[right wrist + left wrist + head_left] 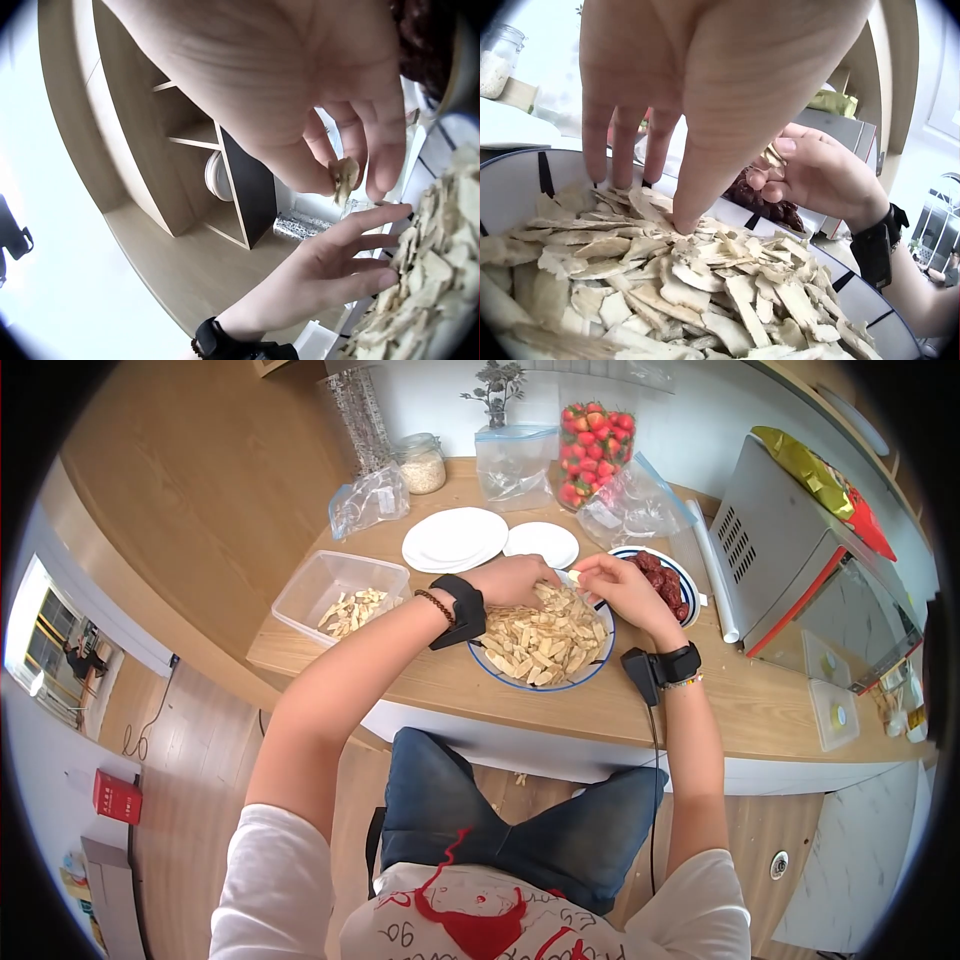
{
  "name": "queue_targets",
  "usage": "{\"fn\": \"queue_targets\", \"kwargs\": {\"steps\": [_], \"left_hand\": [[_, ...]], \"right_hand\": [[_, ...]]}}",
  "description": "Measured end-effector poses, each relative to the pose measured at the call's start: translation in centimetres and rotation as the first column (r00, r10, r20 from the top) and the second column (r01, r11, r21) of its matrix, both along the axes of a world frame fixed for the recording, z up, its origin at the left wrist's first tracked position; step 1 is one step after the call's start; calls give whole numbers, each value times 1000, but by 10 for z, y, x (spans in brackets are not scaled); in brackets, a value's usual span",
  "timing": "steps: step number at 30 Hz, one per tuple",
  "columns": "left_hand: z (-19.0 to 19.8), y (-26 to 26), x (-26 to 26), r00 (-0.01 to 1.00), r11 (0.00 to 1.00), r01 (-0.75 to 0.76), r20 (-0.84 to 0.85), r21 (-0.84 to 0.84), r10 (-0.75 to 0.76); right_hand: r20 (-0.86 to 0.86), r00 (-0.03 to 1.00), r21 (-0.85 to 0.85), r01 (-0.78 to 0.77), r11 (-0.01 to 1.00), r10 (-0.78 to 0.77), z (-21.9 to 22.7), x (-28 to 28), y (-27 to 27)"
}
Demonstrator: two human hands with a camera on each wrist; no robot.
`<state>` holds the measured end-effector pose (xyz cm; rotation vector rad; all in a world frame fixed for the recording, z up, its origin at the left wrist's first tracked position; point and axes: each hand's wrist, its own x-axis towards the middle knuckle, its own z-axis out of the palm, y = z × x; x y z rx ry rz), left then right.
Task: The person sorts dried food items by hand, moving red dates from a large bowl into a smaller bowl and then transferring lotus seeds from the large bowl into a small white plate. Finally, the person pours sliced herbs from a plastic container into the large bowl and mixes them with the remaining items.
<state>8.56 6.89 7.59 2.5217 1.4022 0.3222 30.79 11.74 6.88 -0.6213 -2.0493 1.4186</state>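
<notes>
1. Left hand spread over the far left part of the bowl, fingers straight and pointing down, tips touching the pale dried slices; nothing gripped.
2. Right hand raised just above the far rim of the bowl, thumb and fingertips pinching one small pale slice, other fingers curled in.
3. Both hands close together, nearly touching over the back of the heap.
4. Black wrist bands with small cameras on both forearms; a bead bracelet on the left wrist, a cable hanging from the right band.
5. Bowl white with a blue rim, piled with the slices, near the front edge of the wooden counter, straight ahead of the seated person.
6. Just behind the right hand, a second blue-rimmed dish holding dark red dried fruit.
7. Left of the bowl, a clear plastic tub with a thin layer of the same pale slices inside.
8. Behind the left hand, two white plates, the larger to the left, the smaller beside it.
9. Farther back: clear zip bags, a glass jar of pale grains, and a tall clear container of strawberries.
10. At the right end of the counter, a silver and red countertop oven with a gold and red packet on top.
</notes>
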Motion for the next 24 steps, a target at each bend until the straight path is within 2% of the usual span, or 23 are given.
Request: {"fn": "queue_targets", "kwargs": {"steps": [3, 6, 9, 13, 16, 19, 22, 24], "left_hand": [[8, -6, 9, 994, 993, -90, -62, -74, 85], [3, -3, 5, 990, 986, -142, 0, -90, 142], [2, -3, -2, 985, 985, -132, 99, -112, 143], [6, -1, -13, 927, 949, -218, 258, -226, 274], [8, -2, -21, 794, 883, -113, 494, -455, 355], [12, -10, -15, 551, 766, -12, 635, -643, 542], [-5, -5, -20, 329, 664, 272, 716, -697, 617], [-3, -8, -13, 230, 639, 310, 707, -704, 668]], "right_hand": [[-14, 999, -36, -43, 998, 42, 0, -1, -2], [-23, 998, -29, -56, 998, 56, 1, -2, -4], [-32, 998, -20, -46, 999, 45, 4, -2, -5], [-41, 998, -24, -54, 998, 53, 0, -2, -1], [-14, 1000, -43, -15, 999, 14, -1, -2, -1], [-61, 998, -62, -1, 998, -3, -4, -3, 2], [-136, 990, -41, 37, 998, -43, -4, -5, 3], [-163, 986, -58, 28, 998, -37, -4, -5, 4]]}}
